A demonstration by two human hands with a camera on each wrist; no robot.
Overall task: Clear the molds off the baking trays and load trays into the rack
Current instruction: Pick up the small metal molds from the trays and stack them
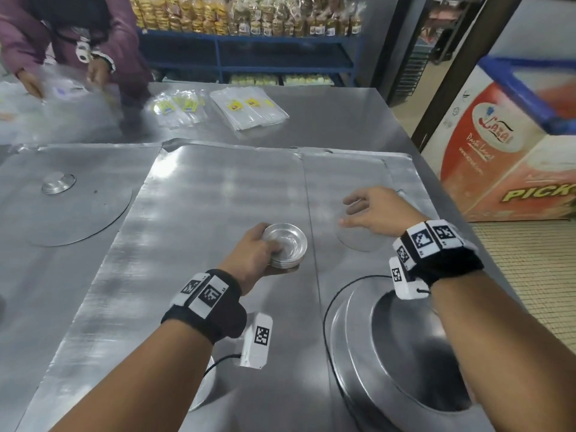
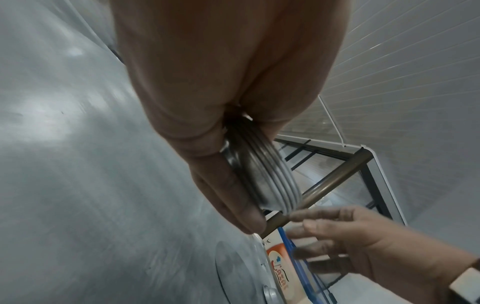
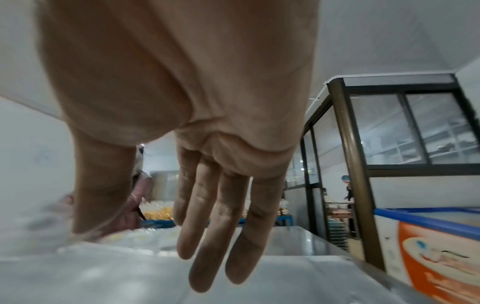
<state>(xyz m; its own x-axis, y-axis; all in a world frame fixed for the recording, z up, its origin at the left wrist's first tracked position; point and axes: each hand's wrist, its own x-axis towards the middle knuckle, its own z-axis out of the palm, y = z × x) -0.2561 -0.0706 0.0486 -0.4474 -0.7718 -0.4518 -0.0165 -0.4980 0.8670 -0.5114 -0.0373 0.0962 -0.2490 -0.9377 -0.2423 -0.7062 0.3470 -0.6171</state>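
Note:
My left hand [image 1: 255, 244] grips a nested stack of small round metal molds [image 1: 285, 246] just above the middle baking tray [image 1: 202, 213]; the left wrist view shows the stack's ribbed rims [image 2: 270, 181] pinched between thumb and fingers. My right hand [image 1: 366, 210] hovers open, fingers spread, over the right tray [image 1: 349, 169], above a flat round metal disc [image 1: 358, 240]. The right wrist view shows its fingers [image 3: 215, 226] straight and holding nothing. One single mold [image 1: 58, 183] lies upside down on the left tray [image 1: 37, 275], on a large flat disc.
A big round metal pan [image 1: 402, 347] sits near my right forearm. Another person [image 1: 78, 42] handles plastic bags at the table's far left; packets [image 1: 249, 109] lie at the back. A freezer chest [image 1: 505, 141] stands to the right, shelves of packed goods behind.

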